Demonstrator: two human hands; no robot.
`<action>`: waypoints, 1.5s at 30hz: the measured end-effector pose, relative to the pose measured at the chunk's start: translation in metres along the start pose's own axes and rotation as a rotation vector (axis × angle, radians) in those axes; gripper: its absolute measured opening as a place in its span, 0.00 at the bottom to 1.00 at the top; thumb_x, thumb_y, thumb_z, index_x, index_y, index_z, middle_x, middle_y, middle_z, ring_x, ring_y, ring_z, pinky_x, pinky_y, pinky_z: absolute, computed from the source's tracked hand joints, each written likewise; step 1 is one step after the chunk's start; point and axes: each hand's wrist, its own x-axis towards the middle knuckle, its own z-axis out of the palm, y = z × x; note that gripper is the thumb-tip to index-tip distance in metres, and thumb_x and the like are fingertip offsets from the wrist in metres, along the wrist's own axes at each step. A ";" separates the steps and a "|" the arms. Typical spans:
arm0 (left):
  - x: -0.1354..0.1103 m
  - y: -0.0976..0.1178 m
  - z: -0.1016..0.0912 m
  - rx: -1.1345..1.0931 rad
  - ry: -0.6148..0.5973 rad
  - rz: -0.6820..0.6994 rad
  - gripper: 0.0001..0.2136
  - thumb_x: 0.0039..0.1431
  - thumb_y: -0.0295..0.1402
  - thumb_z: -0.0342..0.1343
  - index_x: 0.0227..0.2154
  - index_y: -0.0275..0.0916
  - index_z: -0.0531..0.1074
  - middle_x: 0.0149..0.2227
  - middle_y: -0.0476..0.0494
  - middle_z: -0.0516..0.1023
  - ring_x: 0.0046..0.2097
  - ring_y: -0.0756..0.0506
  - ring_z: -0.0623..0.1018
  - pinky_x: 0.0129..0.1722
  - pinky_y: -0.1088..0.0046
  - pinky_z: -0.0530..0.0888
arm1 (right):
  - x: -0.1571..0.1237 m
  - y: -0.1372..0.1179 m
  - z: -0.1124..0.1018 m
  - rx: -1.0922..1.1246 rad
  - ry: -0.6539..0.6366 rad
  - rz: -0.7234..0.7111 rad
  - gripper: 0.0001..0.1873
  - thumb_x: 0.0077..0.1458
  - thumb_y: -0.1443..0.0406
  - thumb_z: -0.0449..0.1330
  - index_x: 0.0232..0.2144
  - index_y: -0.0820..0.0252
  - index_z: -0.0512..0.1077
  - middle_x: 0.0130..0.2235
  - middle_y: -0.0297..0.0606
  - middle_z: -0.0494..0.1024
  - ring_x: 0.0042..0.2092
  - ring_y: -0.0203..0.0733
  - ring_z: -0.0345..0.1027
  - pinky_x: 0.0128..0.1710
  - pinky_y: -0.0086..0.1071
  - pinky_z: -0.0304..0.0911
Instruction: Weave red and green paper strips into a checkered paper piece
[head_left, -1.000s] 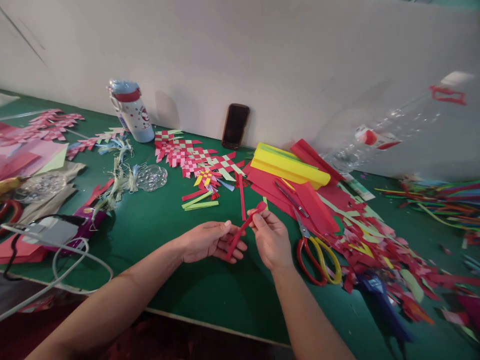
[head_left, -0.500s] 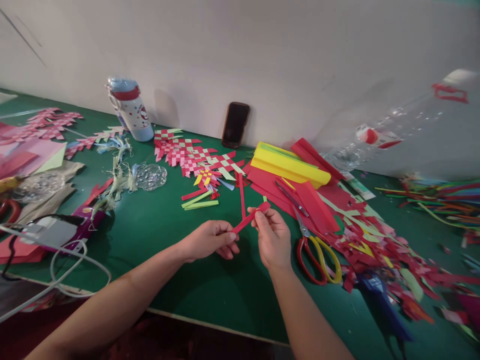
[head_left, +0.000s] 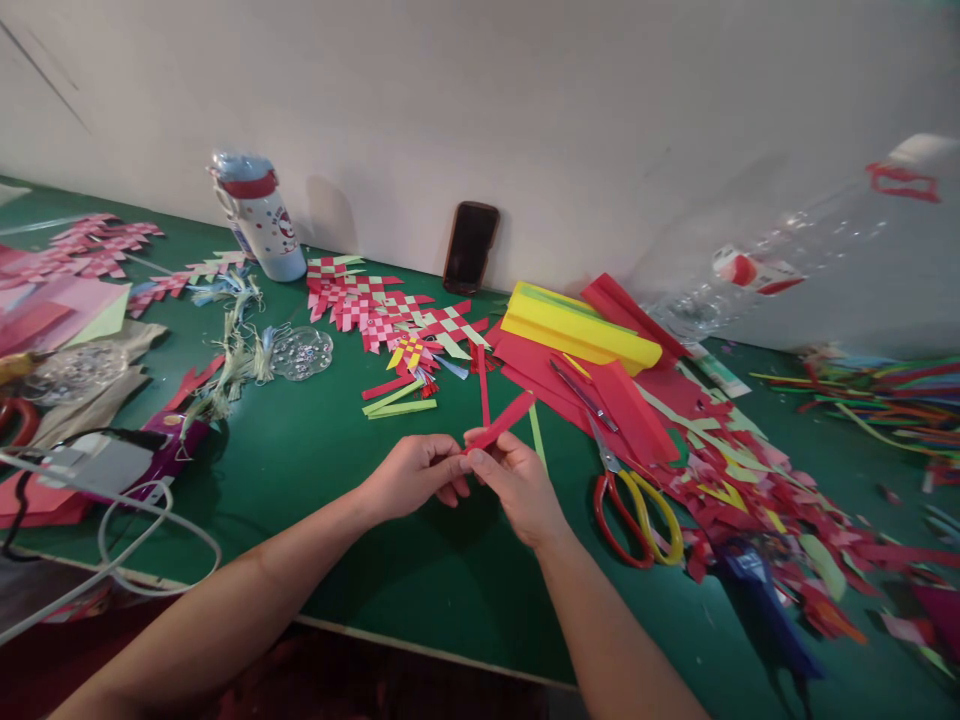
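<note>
Between my two hands, over the green table, is a folded red paper strip (head_left: 510, 418). My left hand (head_left: 420, 475) pinches its near end. My right hand (head_left: 517, 485) grips the same end with thumb and fingers, close against the left fingertips, while the far end sticks out up and to the right. Just beyond my hands a second red strip (head_left: 484, 385) lies on the table, and a light green strip (head_left: 538, 435) lies to the right. Several short green strips (head_left: 401, 408) sit farther left, below a row of woven paper fish (head_left: 375, 310).
Red-and-yellow-handled scissors (head_left: 637, 515) lie right of my hands, near tweezers (head_left: 585, 393), folded yellow paper (head_left: 577, 330) and paper scraps (head_left: 772, 510). A phone (head_left: 470, 247) leans on the wall. A drinking bottle (head_left: 262, 220) stands left; white cable (head_left: 161, 510) curls at the front left.
My right hand has slid down and left along the red strip to meet my left fingertips. The strip's far end now shows free, and the light green strip is uncovered.
</note>
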 end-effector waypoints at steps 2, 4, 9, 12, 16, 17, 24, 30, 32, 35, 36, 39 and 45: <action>-0.001 -0.001 0.001 0.032 0.004 0.030 0.18 0.53 0.47 0.63 0.27 0.35 0.71 0.25 0.48 0.77 0.26 0.52 0.76 0.27 0.78 0.73 | -0.001 0.003 0.000 -0.011 0.014 0.007 0.15 0.45 0.56 0.71 0.30 0.59 0.75 0.26 0.32 0.73 0.27 0.34 0.62 0.29 0.30 0.60; -0.001 -0.003 0.002 0.054 0.023 0.061 0.14 0.52 0.41 0.65 0.29 0.35 0.72 0.27 0.49 0.77 0.29 0.51 0.77 0.30 0.78 0.73 | 0.000 0.006 -0.001 -0.001 0.072 -0.004 0.14 0.49 0.54 0.68 0.30 0.58 0.76 0.26 0.31 0.71 0.28 0.33 0.61 0.30 0.30 0.59; 0.000 -0.005 0.002 0.063 0.070 0.112 0.12 0.53 0.37 0.63 0.37 0.37 0.72 0.33 0.48 0.79 0.35 0.49 0.80 0.37 0.75 0.74 | 0.004 0.008 -0.003 0.044 0.161 -0.029 0.16 0.49 0.51 0.67 0.32 0.57 0.75 0.26 0.30 0.70 0.28 0.33 0.61 0.31 0.30 0.58; 0.000 -0.004 0.002 0.068 0.092 0.131 0.11 0.55 0.39 0.61 0.36 0.37 0.71 0.35 0.46 0.80 0.36 0.48 0.81 0.38 0.73 0.75 | 0.003 0.007 -0.001 0.051 0.165 -0.038 0.16 0.50 0.51 0.67 0.32 0.57 0.74 0.25 0.30 0.69 0.28 0.33 0.60 0.31 0.30 0.58; -0.002 -0.001 0.000 0.090 0.130 0.149 0.10 0.58 0.39 0.59 0.34 0.36 0.71 0.34 0.46 0.80 0.33 0.49 0.81 0.36 0.74 0.76 | 0.001 0.007 0.000 0.033 0.142 -0.046 0.16 0.51 0.51 0.65 0.33 0.56 0.75 0.26 0.30 0.70 0.29 0.34 0.61 0.31 0.31 0.60; -0.002 -0.001 0.000 0.093 0.138 0.153 0.10 0.58 0.39 0.59 0.33 0.36 0.71 0.34 0.46 0.80 0.33 0.49 0.81 0.35 0.74 0.76 | 0.001 0.007 0.001 0.024 0.126 -0.047 0.16 0.51 0.52 0.66 0.34 0.56 0.75 0.26 0.31 0.71 0.28 0.34 0.62 0.31 0.31 0.60; -0.002 0.002 0.002 0.104 0.174 0.156 0.10 0.55 0.39 0.61 0.30 0.37 0.71 0.29 0.48 0.79 0.32 0.49 0.80 0.34 0.75 0.75 | -0.001 0.002 0.004 -0.074 0.049 -0.095 0.11 0.49 0.57 0.68 0.29 0.56 0.75 0.28 0.32 0.72 0.30 0.36 0.63 0.33 0.33 0.62; -0.002 0.001 0.003 0.091 0.168 0.150 0.10 0.53 0.38 0.62 0.32 0.37 0.72 0.29 0.48 0.79 0.33 0.48 0.80 0.35 0.74 0.75 | -0.001 0.004 0.002 -0.099 0.083 -0.118 0.11 0.54 0.56 0.65 0.31 0.56 0.75 0.27 0.31 0.71 0.29 0.35 0.62 0.32 0.31 0.60; -0.002 0.001 0.003 0.091 0.169 0.151 0.10 0.53 0.39 0.62 0.33 0.37 0.72 0.29 0.48 0.79 0.33 0.48 0.80 0.35 0.74 0.74 | -0.002 0.005 0.001 -0.102 0.081 -0.121 0.11 0.54 0.56 0.65 0.32 0.56 0.75 0.27 0.31 0.71 0.30 0.35 0.62 0.32 0.31 0.60; -0.003 0.002 0.003 0.095 0.172 0.155 0.10 0.54 0.38 0.61 0.33 0.37 0.72 0.29 0.48 0.79 0.33 0.48 0.80 0.34 0.75 0.74 | -0.002 0.005 0.002 -0.103 0.080 -0.125 0.11 0.54 0.55 0.64 0.32 0.56 0.75 0.27 0.31 0.71 0.29 0.36 0.62 0.32 0.31 0.60; -0.003 0.002 0.003 0.097 0.172 0.156 0.10 0.54 0.38 0.61 0.33 0.37 0.72 0.29 0.48 0.79 0.33 0.48 0.80 0.34 0.75 0.74 | -0.002 0.005 0.002 -0.103 0.080 -0.126 0.11 0.54 0.55 0.64 0.32 0.56 0.75 0.27 0.31 0.71 0.29 0.36 0.62 0.32 0.31 0.60; -0.003 0.003 0.003 0.101 0.175 0.160 0.09 0.55 0.38 0.60 0.32 0.37 0.72 0.30 0.48 0.79 0.33 0.48 0.80 0.34 0.75 0.74 | -0.002 0.005 0.002 -0.106 0.080 -0.126 0.12 0.54 0.54 0.64 0.32 0.56 0.75 0.26 0.31 0.71 0.29 0.36 0.62 0.31 0.31 0.60; -0.004 0.003 0.002 0.102 0.178 0.163 0.09 0.55 0.38 0.60 0.31 0.37 0.71 0.30 0.48 0.79 0.33 0.48 0.80 0.35 0.75 0.75 | -0.002 0.004 0.002 -0.120 0.081 -0.135 0.11 0.54 0.55 0.64 0.31 0.56 0.74 0.26 0.31 0.70 0.29 0.36 0.62 0.31 0.31 0.60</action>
